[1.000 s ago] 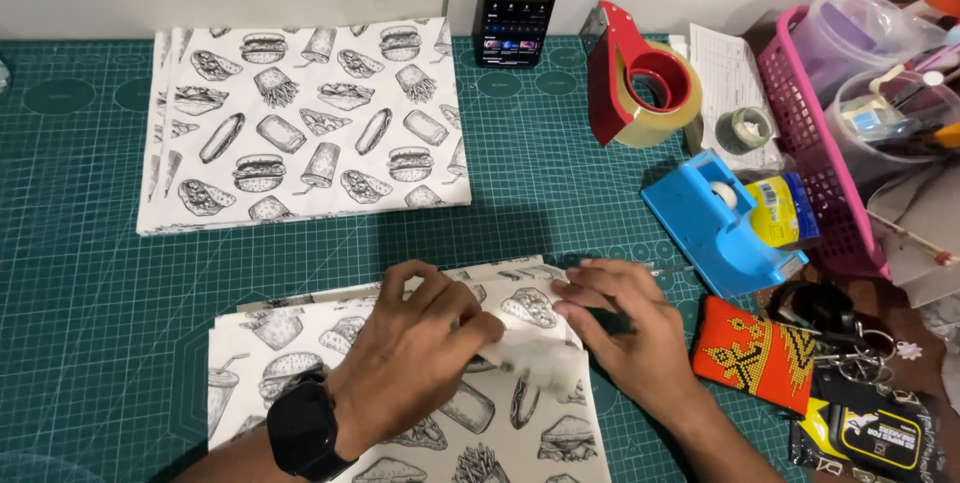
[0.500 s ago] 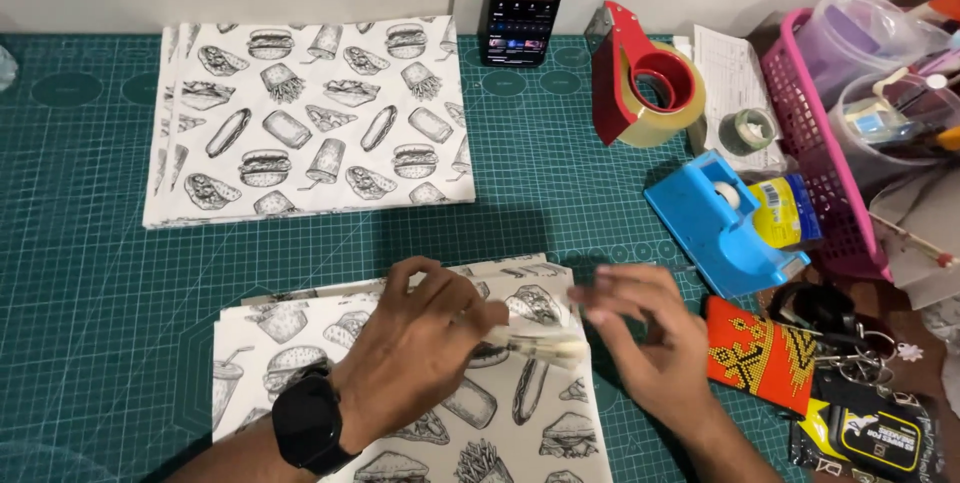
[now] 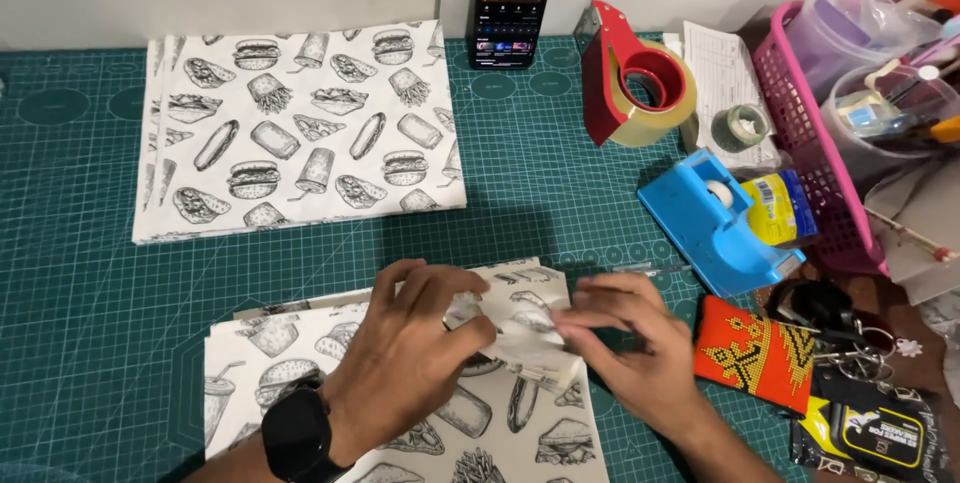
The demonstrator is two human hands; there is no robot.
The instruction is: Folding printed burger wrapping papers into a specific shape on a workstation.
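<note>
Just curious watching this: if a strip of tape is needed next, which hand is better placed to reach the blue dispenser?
Probably the right hand: the blue dispenser sits just beyond it, while the left hand presses the folded printed paper farther away.

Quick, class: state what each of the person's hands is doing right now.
Left hand: fingers closed, pinching the folded corner of the printed paper sheet.
Right hand: fingers closed, pinching the same folded corner from the other side.

Low in the frame, our left hand (image 3: 415, 343) lies knuckles up, fingers curled rightward, a black watch (image 3: 297, 435) on its wrist. Our right hand (image 3: 635, 343) reaches in from lower right, fingertips pinched, meeting the left at centre.
</note>
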